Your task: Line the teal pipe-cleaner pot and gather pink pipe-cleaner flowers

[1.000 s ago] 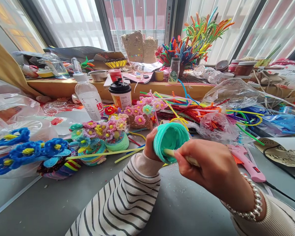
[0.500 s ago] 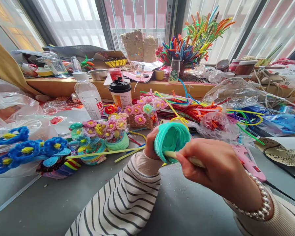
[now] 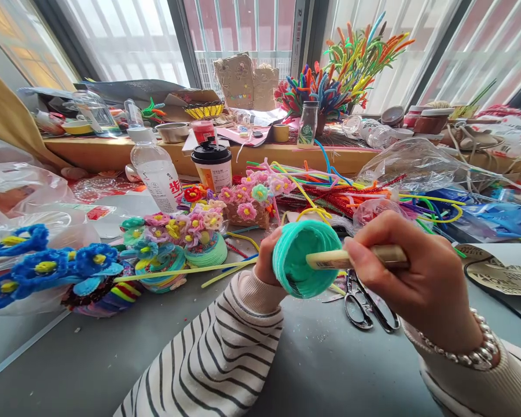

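A teal cup [image 3: 282, 255] with a ridged, coiled outside is tilted so that its opening faces the camera. My left hand [image 3: 267, 258] is wrapped round its left side, most of the fingers hidden behind it. Between the thumb and fingers of my right hand [image 3: 410, 278] is a pale, cream-coloured stick [image 3: 336, 259], whose left end reaches into the mouth of the cup. Whether the tip touches the inner wall, I cannot tell. Black-handled scissors [image 3: 359, 310] lie on the table below the stick.
Fuzzy-stem flowers [image 3: 47, 266] in small pots stand left, beside a water bottle [image 3: 156, 179] and a lidded paper cup [image 3: 212, 168]. Loose coloured stems [image 3: 325, 194] lie behind the cup, with plastic wrapping [image 3: 412, 165] to their right. A shelf [image 3: 260, 153] runs along the window.
My right hand has moved right and slightly up, and more of the stick shows. The cup's opening has turned a little more toward the camera. The scissors have come into view.
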`<state>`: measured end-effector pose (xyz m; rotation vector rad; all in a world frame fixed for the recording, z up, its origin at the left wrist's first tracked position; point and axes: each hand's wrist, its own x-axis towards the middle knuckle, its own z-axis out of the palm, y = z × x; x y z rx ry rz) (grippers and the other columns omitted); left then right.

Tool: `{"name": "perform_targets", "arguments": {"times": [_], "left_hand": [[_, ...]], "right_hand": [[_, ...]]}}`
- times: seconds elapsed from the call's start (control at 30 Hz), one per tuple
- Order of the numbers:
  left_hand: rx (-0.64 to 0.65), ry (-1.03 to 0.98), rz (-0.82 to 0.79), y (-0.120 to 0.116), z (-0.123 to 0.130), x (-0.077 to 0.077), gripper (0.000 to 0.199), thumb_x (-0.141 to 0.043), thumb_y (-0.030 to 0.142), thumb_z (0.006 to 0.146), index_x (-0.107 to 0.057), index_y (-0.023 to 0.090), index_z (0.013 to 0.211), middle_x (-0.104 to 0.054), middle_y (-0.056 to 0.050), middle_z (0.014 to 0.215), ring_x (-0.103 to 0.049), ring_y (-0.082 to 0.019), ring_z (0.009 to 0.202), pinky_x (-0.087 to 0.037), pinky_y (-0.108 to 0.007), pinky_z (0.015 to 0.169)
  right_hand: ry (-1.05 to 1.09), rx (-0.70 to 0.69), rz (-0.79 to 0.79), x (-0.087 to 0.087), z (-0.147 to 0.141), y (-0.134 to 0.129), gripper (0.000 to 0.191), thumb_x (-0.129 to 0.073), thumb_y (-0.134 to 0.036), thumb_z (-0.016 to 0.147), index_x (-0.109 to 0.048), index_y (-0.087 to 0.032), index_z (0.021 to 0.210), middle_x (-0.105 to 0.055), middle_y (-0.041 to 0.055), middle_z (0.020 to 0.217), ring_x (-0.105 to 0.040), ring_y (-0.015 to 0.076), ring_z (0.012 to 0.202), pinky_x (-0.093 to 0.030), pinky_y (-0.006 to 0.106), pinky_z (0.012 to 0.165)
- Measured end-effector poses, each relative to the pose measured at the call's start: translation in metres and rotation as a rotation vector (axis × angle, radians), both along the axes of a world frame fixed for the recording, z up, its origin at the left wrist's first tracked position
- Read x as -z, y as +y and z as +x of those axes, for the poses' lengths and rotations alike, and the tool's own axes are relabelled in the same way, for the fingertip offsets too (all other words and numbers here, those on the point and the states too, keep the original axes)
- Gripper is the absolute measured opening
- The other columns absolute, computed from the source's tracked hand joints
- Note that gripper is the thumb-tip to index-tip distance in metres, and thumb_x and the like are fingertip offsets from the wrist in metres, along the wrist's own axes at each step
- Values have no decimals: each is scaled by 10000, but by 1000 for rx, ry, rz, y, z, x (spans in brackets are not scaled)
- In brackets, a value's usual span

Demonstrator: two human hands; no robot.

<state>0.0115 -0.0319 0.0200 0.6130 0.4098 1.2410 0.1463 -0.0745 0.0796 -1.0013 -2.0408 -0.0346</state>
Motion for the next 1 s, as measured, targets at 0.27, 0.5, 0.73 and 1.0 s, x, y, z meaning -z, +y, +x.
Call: {"name": "perform_targets", "arguments": {"times": [0.27, 0.5, 0.73, 1.0], "left_hand": [[-94, 20, 94, -1, 1, 3, 259, -391, 314, 689, -548, 180, 532, -528, 9, 498, -481, -131, 512, -413, -268, 574], [-97, -65, 117, 0, 2, 8, 263, -394, 333, 704, -522, 213, 509, -515, 46, 472, -472, -110, 484, -419, -243, 572], [-53, -72, -140, 0, -3, 7, 311, -433, 444, 653, -556, 162, 697, -616, -15, 696, -548, -166, 710, -411, -299, 741], [195, -331, 115, -4, 1, 4, 276, -442, 424, 656, -549, 189, 556, -606, 10, 577, -581, -172, 691, -459, -265, 669]], "right_hand": [[-40, -99, -38, 5, -13, -2, 129, -474, -201, 747, -416, -196, 632, -430, -71, 443, -350, 39, 349, -292, 155, 359], [-77, -106, -34, 9, -17, -3, 139, -463, -203, 756, -403, -197, 632, -427, -65, 460, -351, 47, 374, -288, 165, 382], [235, -26, -210, 6, -17, -6, 130, -417, -226, 793, -406, -196, 667, -402, -75, 452, -351, 41, 350, -289, 142, 342], [92, -39, -128, 11, -23, -8, 103, -444, -219, 779, -420, -191, 683, -431, -80, 454, -350, 34, 342, -287, 149, 370]]}}
